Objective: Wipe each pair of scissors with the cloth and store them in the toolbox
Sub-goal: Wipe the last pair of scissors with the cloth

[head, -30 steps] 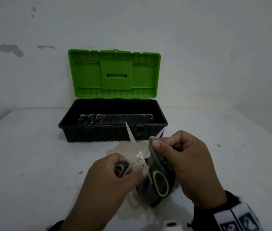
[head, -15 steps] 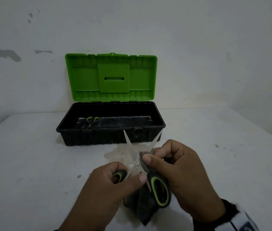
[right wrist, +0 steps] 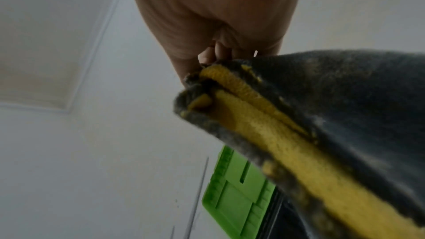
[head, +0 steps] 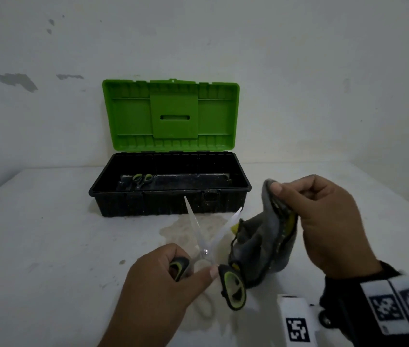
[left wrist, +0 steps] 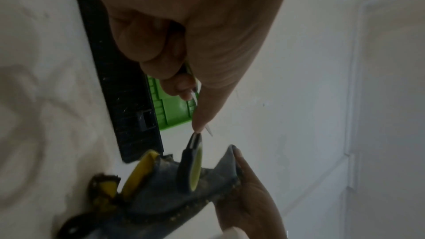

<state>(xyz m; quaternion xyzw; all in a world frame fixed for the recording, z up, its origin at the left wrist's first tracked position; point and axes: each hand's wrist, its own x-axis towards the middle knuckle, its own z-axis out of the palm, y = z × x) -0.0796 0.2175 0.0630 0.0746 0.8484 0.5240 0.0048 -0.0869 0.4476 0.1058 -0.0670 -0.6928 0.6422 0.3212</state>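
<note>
My left hand (head: 173, 276) grips one black-and-green handle of a pair of scissors (head: 207, 242), blades spread in a V pointing at the toolbox. Its other handle (head: 233, 289) hangs free; the left wrist view shows this handle (left wrist: 189, 168) edge-on. My right hand (head: 323, 219) pinches the grey-and-yellow cloth (head: 261, 244) at its top, held up to the right of the blades and apart from them. The right wrist view shows the cloth (right wrist: 310, 124) folded, yellow inside. A second pair of scissors (head: 142, 180) lies inside the black toolbox (head: 168, 204), at its left.
The toolbox's green lid (head: 171, 116) stands open against the white wall. A damp stain (head: 186, 227) marks the white table (head: 48, 246) in front of the box. The table's left part and far right are bare. A wrist camera (head: 296, 319) with a tag sits under my right arm.
My right hand has pulled the cloth off the scissors' blade and lifted it up to the right. The scissors stay in my left hand, blades still spread.
</note>
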